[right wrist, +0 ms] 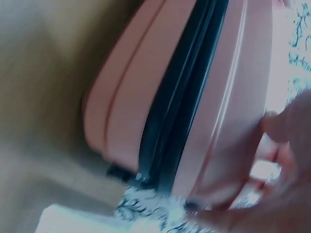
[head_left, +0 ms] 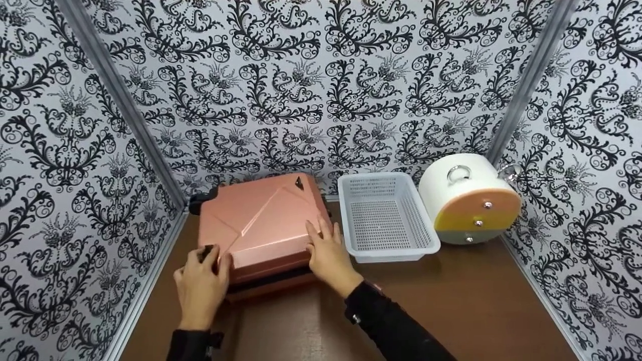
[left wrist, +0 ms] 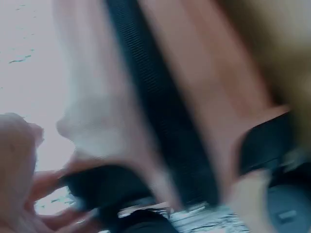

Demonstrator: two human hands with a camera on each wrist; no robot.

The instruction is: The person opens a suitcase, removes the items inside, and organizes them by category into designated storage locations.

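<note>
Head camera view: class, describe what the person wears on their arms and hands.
Both arms are covered by long black sleeves reaching the wrists. The left hand and right hand are bare, with no gloves. A small dark device is strapped at each wrist; a tiny pale dot shows on the right sleeve.

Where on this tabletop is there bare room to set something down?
The brown table is bare in front of the white basket and round white container, right of the right hand. The back is crowded: pink suitcase, basket and container stand close together. The left hand is at the suitcase's near corner.
</note>
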